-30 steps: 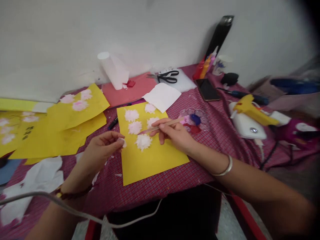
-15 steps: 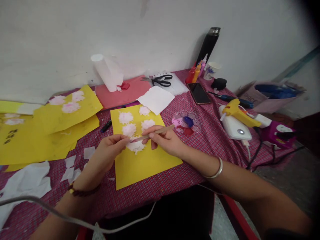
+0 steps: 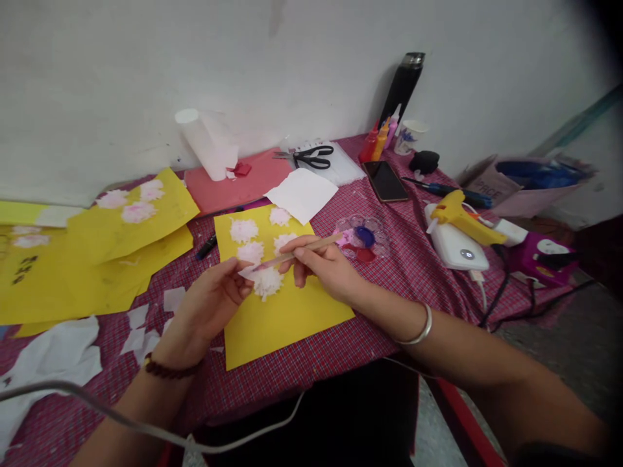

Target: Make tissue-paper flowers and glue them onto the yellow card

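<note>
- Paper piece: small, white, held above the yellow sheet, near that sheet's left edge, roughly midway between its far and near corners.
- Step in hand, as judged: brush work on the piece. Pinkish tip meets or nearly meets it; contact cannot be confirmed.
- Next move, as judged, calls for a steady pinch and a light stroke, since thin paper could tear.
- Left hand: thumb and fingertips closed on the piece, which projects from the pinch toward the sheet's right edge.
- Right hand: fingers closed around the brush shaft, tip directed at the sheet's left edge.
- Paint palette: on the worktop, beyond the sheet's right edge, near the brush's rear end.
</note>
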Tool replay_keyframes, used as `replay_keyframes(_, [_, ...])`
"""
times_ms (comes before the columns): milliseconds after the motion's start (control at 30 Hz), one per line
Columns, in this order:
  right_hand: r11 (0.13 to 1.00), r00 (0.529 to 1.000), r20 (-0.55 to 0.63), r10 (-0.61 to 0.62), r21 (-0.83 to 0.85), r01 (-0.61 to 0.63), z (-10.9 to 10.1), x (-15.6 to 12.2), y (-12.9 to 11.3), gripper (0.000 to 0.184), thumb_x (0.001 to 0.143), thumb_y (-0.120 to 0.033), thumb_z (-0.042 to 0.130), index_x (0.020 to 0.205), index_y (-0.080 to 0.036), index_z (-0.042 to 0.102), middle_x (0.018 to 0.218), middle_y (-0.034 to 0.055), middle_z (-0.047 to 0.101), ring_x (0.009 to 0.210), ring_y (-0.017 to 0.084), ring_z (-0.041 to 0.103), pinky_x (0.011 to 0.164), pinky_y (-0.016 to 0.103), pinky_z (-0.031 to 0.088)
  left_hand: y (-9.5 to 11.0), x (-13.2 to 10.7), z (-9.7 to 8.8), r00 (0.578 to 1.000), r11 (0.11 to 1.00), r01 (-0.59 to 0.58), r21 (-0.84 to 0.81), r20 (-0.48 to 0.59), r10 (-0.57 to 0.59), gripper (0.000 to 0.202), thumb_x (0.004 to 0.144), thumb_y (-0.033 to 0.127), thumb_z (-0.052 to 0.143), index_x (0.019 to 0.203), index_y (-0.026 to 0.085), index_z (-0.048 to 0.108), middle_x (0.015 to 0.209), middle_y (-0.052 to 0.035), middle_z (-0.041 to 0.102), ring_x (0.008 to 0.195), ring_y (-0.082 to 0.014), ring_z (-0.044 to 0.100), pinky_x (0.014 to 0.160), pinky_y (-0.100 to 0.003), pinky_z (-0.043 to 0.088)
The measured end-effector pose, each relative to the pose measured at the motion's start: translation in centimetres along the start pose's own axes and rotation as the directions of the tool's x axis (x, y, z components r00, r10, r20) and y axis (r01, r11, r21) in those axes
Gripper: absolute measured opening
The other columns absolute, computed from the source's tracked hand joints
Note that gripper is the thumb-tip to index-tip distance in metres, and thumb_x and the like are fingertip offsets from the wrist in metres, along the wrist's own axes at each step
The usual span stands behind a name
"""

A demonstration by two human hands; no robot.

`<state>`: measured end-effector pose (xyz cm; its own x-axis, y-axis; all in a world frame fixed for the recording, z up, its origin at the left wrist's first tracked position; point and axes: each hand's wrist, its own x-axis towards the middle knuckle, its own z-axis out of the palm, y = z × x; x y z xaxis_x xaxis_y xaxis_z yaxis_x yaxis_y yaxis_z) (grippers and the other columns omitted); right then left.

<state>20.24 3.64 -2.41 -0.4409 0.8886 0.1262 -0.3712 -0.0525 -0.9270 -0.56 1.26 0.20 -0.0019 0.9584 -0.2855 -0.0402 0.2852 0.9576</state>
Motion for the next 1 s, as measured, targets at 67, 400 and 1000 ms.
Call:
replay_keyframes(67, [0.994,0.999,-0.026,0.032,0.108,-0.029,-0.1,0.1,0.0,0.023,0.088,-0.039,0.059,0.098,-0.020,0.062,0.077,-0.0008,0.072,0.049,0.006,0.057,0.048,0.019,0.046,0.0,-0.1,0.3,0.999,0.999,-0.025,-0.038,-0.025,0.024,0.012,0.072,0.033,0.069,0.074,0.022,0.065,0.069,-0.0011,0.064,0.058,-0.0123,0.055,0.052,-0.026,0.046])
replay_keyframes(400, [0.976,0.979,-0.159,0.128,0.198,-0.095,-0.4,0.5,0.0,0.032,0.083,-0.049,0.065,0.089,-0.017,0.068,0.072,0.0000,0.073,0.042,0.005,0.052,0.042,0.018,0.040,1.2,-0.9,1.9,0.821,0.656,-0.514,0.553,0.095,0.564,0.006,0.077,0.027,0.070,0.083,0.026,0.072,0.081,-0.0007,0.071,0.076,-0.0172,0.062,0.075,-0.034,0.052])
replay_keyframes(1000, [0.848,0.883,-0.121,0.454,0.364,-0.386,-1.7,1.5,-0.3,0.030,0.096,-0.024,0.044,0.072,-0.015,0.060,0.047,-0.0049,0.057,0.033,0.005,0.044,0.035,0.017,0.035,0.9,0.3,0.0,0.806,0.646,-0.562,0.517,0.519,0.285,0.022,0.071,0.027,0.075,0.092,0.022,0.069,0.087,-0.0027,0.068,0.076,-0.0165,0.062,0.070,-0.029,0.050])
